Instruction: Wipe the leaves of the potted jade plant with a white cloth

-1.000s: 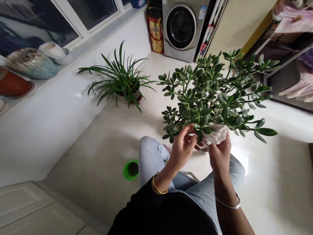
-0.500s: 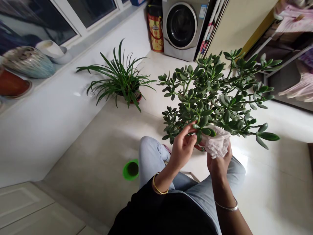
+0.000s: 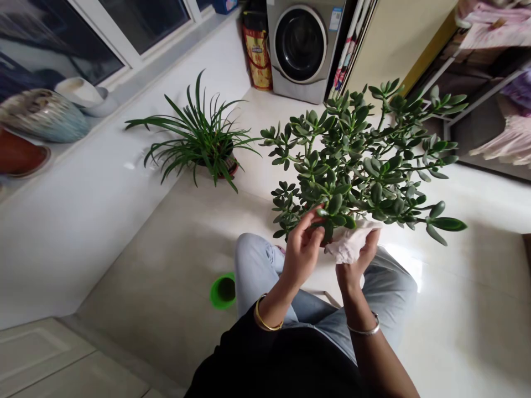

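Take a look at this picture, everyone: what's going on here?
A person is handling a jade plant. The left hand has its fingers among the lower leaves, while the right hand holds a crumpled white cloth just beneath them. A potted spider plant stands on the floor beyond, towards a washing machine.

Nothing here can actually be read from where I stand. The nearest thing to writing is on the front-loading washing machine (image 3: pixel 296 50): a small white-and-blue sticker (image 3: pixel 335 15) sits on its upper front panel, right of the door, its print too small to make out. Just left of the washing machine, a red-and-gold canister (image 3: pixel 257 58) carries a printed label (image 3: pixel 257 51) with a dark panel and lettering, too blurred to read. Further left of the washing machine, a blue box (image 3: pixel 224 5) on the window sill shows no legible marking either
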Demonstrator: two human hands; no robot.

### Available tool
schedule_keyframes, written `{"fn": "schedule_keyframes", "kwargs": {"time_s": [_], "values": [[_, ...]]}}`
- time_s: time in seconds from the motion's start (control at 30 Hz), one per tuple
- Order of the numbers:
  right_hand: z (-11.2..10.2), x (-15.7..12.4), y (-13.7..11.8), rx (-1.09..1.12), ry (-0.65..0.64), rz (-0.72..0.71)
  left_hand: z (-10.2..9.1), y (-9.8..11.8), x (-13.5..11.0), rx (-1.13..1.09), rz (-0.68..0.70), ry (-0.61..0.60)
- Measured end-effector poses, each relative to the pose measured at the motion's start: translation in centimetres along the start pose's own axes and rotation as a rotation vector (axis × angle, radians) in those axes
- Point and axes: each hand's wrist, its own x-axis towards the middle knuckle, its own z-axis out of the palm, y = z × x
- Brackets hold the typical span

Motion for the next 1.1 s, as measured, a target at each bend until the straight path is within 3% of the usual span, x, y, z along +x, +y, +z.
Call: {"fn": "schedule_keyframes", "kwargs": {"time_s": [0.1, 0.43, 0.67, 0.93, 1.1], "values": [[0.4, 0.5, -0.3, 0.002, 0.087, -0.079, 0.0, 0.2, 0.0, 0.000, -0.030, 0.004], [0.3, 1.7, -0.4, 0.054, 0.006, -0.151, 0.0, 0.7, 0.0, 0.055, 0.032, -0.021], [-0.7, 2.1, -1.0, -0.183, -0.144, -0.149, 0.2, 0.9, -0.1, 0.095, 0.026, -0.042], [-0.8, 2.2, -2.2, -0.431, -0.084, -0.203, 0.4, 1.1, -0.3, 0.050, -0.016, -0.024], [-1.0, 2.4, -3.0, -0.548, -0.021, -0.319, 0.7, 0.7, -0.4, 0.021, -0.011, -0.028]]}}
